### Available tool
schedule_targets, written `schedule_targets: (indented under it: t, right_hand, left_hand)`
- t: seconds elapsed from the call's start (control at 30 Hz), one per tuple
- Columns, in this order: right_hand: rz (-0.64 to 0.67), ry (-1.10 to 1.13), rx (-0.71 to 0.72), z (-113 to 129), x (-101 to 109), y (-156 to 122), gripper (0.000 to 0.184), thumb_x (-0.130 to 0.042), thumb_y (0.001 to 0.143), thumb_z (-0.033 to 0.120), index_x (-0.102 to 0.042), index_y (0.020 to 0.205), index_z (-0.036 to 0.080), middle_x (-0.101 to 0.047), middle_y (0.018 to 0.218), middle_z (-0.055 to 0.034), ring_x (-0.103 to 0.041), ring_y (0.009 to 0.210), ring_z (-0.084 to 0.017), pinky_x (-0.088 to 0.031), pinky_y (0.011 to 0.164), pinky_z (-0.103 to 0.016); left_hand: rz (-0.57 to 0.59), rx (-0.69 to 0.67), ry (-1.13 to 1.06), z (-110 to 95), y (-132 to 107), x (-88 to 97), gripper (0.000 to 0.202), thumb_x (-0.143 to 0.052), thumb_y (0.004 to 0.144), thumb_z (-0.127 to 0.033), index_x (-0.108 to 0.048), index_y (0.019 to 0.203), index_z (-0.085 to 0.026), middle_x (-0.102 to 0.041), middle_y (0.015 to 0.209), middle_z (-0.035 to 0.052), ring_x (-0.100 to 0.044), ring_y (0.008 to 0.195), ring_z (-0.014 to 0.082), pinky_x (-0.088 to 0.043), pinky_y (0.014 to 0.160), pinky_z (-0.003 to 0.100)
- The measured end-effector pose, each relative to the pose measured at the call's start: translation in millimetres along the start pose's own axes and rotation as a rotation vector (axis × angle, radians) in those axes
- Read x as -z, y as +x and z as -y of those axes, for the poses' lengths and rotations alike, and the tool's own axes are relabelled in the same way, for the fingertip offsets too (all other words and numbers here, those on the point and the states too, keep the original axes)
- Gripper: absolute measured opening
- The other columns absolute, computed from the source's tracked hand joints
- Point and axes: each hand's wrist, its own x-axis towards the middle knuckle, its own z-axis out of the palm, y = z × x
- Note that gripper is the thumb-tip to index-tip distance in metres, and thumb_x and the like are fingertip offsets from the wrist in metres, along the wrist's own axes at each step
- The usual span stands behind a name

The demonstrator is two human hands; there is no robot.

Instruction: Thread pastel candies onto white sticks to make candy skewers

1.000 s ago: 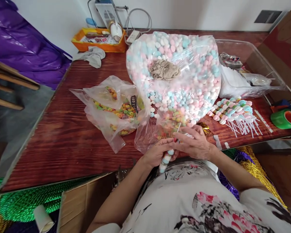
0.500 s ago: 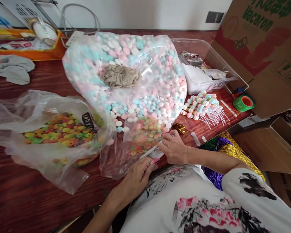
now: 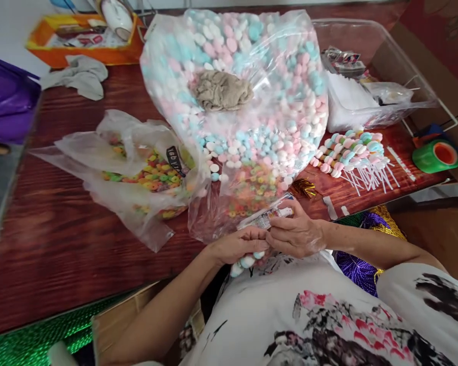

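Note:
A marshmallow skewer (image 3: 248, 261) of blue and white pieces shows below my left hand (image 3: 236, 246), whose fingers close on it. My right hand (image 3: 297, 233) meets it at the fingertips, its fingers curled and pressed together; what they pinch is hidden. Just beyond the hands lies a printed packet (image 3: 260, 219) at the table's near edge. A large clear bag of pink, blue and white marshmallows (image 3: 275, 122) lies past it. Colourful ring candies (image 3: 252, 185) show through clear plastic at its near end.
Left of the big bag lies an opened bag of ring candies (image 3: 154, 175). Finished skewers (image 3: 351, 150) with white sticks are stacked at right, near green tape (image 3: 435, 156) and a clear plastic bin (image 3: 385, 96). A brown cloth (image 3: 223, 90) rests on the marshmallow bag.
My view has turned, so the table's things sit farther right and higher. My hands have come together, and a row of blue and white marshmallows now shows under my left hand.

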Motion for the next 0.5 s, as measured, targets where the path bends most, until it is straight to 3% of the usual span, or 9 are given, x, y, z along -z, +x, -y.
schedule_targets:
  t: [0.07, 0.13, 0.23, 0.3, 0.4, 0.5]
  right_hand:
    - [0.088, 0.029, -0.095, 2.2, -5.3, 1.3, 0.021, -0.052, 0.091, 0.010, -0.059, 0.074, 0.020, -0.060, 0.064, 0.0002, -0.053, 0.080, -0.019, -0.033, 0.094, -0.053]
    - [0.218, 0.075, -0.260, 4.8, -12.3, 3.1, 0.019, -0.051, 0.089, 0.010, -0.058, 0.073, 0.018, -0.061, 0.066, -0.0017, -0.050, 0.076, -0.018, -0.034, 0.089, -0.050]
    - [0.399, 0.186, -0.522, 3.7, -19.5, 6.3, 0.009, -0.054, 0.082, 0.014, -0.059, 0.074, 0.016, -0.065, 0.074, -0.0063, -0.051, 0.077, -0.019, -0.034, 0.080, -0.042]
    - [0.461, 0.343, -0.677, -1.0, -20.5, 7.0, 0.014, -0.054, 0.083, 0.018, -0.060, 0.072, 0.016, -0.066, 0.075, -0.0059, -0.051, 0.075, -0.018, -0.034, 0.074, -0.036]
    - [0.465, 0.832, -0.968, -8.5, -21.8, 3.0, 0.023, -0.055, 0.085, 0.020, -0.059, 0.063, 0.016, -0.059, 0.062, 0.0004, -0.050, 0.063, -0.013, -0.033, 0.064, -0.028]
    - [0.340, 1.417, -1.348, -11.5, -29.7, -5.1, 0.019, -0.059, 0.077, 0.018, -0.058, 0.058, 0.015, -0.052, 0.053, 0.0041, -0.045, 0.051, -0.009, -0.033, 0.054, -0.023]
  left_hand:
    - [-0.070, -0.094, 0.251, -1.4, 0.4, 2.3, 0.040, -0.062, 0.083, -0.056, -0.063, 0.073, -0.017, -0.057, 0.065, 0.0020, -0.048, 0.056, 0.0123, -0.040, 0.053, 0.024]
    - [-0.278, -0.259, 0.667, 0.9, 1.1, 2.5, 0.032, -0.053, 0.092, -0.042, -0.065, 0.078, -0.017, -0.062, 0.072, 0.0045, -0.054, 0.065, 0.0156, -0.045, 0.060, 0.026]
    - [-0.631, -0.559, 1.323, 11.9, 2.8, 0.8, 0.022, -0.046, 0.094, -0.019, -0.067, 0.089, -0.015, -0.067, 0.084, 0.0092, -0.059, 0.079, 0.0206, -0.048, 0.074, 0.033]
    - [-0.721, -0.743, 1.630, 20.4, 4.0, 1.2, 0.019, -0.048, 0.091, -0.012, -0.067, 0.096, -0.014, -0.069, 0.089, 0.0114, -0.060, 0.080, 0.0217, -0.047, 0.075, 0.035]
    - [-0.752, -0.901, 1.856, 28.2, 6.5, 2.7, 0.019, -0.056, 0.088, -0.010, -0.066, 0.104, -0.014, -0.072, 0.094, 0.0121, -0.063, 0.082, 0.0230, -0.045, 0.075, 0.037]
    - [-0.797, -0.894, 1.928, 30.5, 11.3, 1.4, 0.022, -0.059, 0.088, -0.012, -0.066, 0.108, -0.016, -0.073, 0.101, 0.0131, -0.065, 0.086, 0.0245, -0.045, 0.079, 0.040]
